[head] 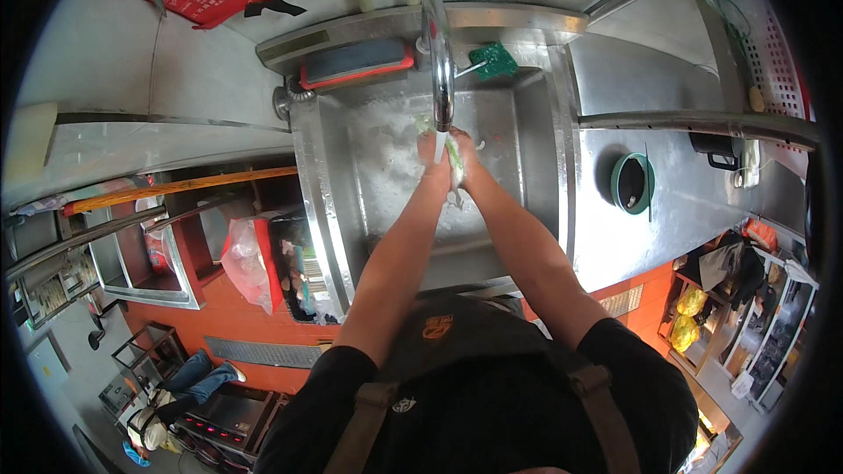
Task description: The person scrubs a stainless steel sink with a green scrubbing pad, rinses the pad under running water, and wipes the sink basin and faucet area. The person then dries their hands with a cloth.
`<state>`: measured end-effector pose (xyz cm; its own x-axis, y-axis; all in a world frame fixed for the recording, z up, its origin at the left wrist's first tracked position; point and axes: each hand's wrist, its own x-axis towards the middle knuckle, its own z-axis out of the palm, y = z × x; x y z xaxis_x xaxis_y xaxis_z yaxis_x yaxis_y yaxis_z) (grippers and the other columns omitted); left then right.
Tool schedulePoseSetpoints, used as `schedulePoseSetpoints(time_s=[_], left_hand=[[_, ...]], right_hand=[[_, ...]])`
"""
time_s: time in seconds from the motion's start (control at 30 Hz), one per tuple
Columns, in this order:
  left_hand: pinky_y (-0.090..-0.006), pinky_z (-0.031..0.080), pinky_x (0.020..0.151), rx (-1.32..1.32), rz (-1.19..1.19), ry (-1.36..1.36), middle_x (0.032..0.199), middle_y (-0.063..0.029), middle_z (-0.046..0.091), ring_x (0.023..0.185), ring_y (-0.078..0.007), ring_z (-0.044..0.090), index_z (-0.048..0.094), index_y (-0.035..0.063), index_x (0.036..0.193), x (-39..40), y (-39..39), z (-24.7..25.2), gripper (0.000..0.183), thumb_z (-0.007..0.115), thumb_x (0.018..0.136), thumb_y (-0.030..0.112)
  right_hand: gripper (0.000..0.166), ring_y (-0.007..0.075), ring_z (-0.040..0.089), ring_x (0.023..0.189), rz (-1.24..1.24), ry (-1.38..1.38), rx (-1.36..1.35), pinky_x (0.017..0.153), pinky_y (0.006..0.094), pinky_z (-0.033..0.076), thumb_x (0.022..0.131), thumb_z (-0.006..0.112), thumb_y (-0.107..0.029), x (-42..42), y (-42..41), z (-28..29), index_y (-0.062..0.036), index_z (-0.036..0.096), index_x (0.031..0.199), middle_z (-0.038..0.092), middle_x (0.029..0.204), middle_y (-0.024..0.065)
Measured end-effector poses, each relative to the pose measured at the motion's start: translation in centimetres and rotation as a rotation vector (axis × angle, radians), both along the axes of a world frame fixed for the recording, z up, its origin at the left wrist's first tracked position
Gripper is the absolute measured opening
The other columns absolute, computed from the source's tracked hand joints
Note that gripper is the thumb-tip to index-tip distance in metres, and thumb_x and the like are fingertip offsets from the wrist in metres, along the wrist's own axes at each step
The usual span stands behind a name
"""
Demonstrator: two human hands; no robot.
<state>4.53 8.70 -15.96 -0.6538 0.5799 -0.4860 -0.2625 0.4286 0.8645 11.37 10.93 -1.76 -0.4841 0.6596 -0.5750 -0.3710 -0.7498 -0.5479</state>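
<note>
My left hand (431, 150) and my right hand (467, 150) are close together over a stainless steel sink (540, 138). Between them they grip a pale green and white vegetable (454, 157), its kind unclear. Directly above hangs the curved chrome faucet (443, 72), and a stream of water (440, 145) runs from it onto the hands and vegetable. The fingers are partly hidden by the spout and blurred. Bits of white scrap lie on the wet sink floor.
A dark tray with red edging (355, 64) and a green mesh scrubber (494, 60) sit behind the basin. On the right counter stands a green-rimmed round container (633, 183). A bin (303, 266) stands left of the sink. Another person (171, 395) is at the lower left.
</note>
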Motion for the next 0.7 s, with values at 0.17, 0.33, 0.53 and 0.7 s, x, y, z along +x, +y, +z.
schedulePoseSetpoints(time_s=[0.17, 0.33, 0.53, 0.7], left_hand=[[-0.0485, 0.052, 0.077, -0.3, -0.184, 0.416, 0.094, -0.0222, 0.064, 0.097, -0.0426, 0.065, 0.059, 0.0039, 0.091, 5.1, 2.5, 8.7, 0.022, 0.066, 0.086, 0.024], [-0.0428, 0.052, 0.084, 0.297, -0.387, 0.351, 0.108, -0.0186, 0.066, 0.097, -0.0388, 0.065, 0.065, 0.0059, 0.112, 0.7, -0.2, 9.4, 0.031, 0.068, 0.083, 0.015], [-0.0415, 0.052, 0.084, 0.254, -0.947, 0.334, 0.099, -0.0209, 0.068, 0.093, -0.0373, 0.066, 0.068, 0.0034, 0.108, -6.2, -3.6, 16.2, 0.025, 0.059, 0.085, 0.008], [-0.0465, 0.05, 0.082, 0.212, -0.878, 0.613, 0.102, -0.0231, 0.066, 0.095, -0.0423, 0.063, 0.066, -0.0001, 0.103, -7.0, -3.6, 20.6, 0.023, 0.054, 0.083, 0.001]], right_hand=[[0.035, 0.0216, 0.063, 0.093, -0.092, 0.263, -0.254, 0.082, 0.0361, 0.052, 0.102, 0.053, -0.032, 5.5, -1.0, 0.5, -0.003, 0.062, 0.118, 0.066, 0.103, 0.0096], [0.033, 0.0175, 0.063, 0.096, 0.102, 0.013, -0.093, 0.081, 0.0332, 0.051, 0.099, 0.06, -0.027, 4.8, -1.2, 3.0, 0.0002, 0.065, 0.117, 0.067, 0.108, 0.0066], [0.045, 0.0149, 0.061, 0.087, 0.558, -0.323, 0.245, 0.078, 0.0315, 0.05, 0.079, 0.085, -0.032, 4.7, -0.3, 6.2, 0.0021, 0.067, 0.103, 0.066, 0.095, 0.0067], [0.031, 0.0381, 0.069, 0.09, 1.022, -0.844, 0.936, 0.082, 0.0441, 0.052, 0.081, 0.068, -0.021, 4.5, -0.6, 4.1, 0.0009, 0.068, 0.103, 0.071, 0.096, 0.0235]])
